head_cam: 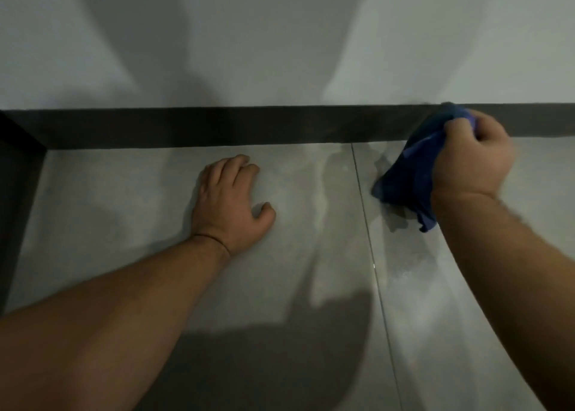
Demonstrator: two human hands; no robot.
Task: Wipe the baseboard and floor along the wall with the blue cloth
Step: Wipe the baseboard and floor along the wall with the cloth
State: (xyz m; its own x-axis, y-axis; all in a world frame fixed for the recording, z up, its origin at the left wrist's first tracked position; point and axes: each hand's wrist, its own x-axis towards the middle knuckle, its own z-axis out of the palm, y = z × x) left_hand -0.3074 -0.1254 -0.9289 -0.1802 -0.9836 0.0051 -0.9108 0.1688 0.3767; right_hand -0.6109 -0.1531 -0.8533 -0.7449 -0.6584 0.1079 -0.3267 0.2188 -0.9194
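Note:
A dark baseboard runs along the foot of the pale wall, above a grey tiled floor. My right hand is shut on a crumpled blue cloth at the right. The cloth's top presses against the baseboard, and its lower part hangs down to the floor. My left hand lies palm down on the floor near the middle, fingers slightly spread, holding nothing.
The baseboard turns a corner at the far left, where a second dark strip runs toward me. A thin tile joint crosses the floor between my hands. Shadows of my arms fall on the lower floor.

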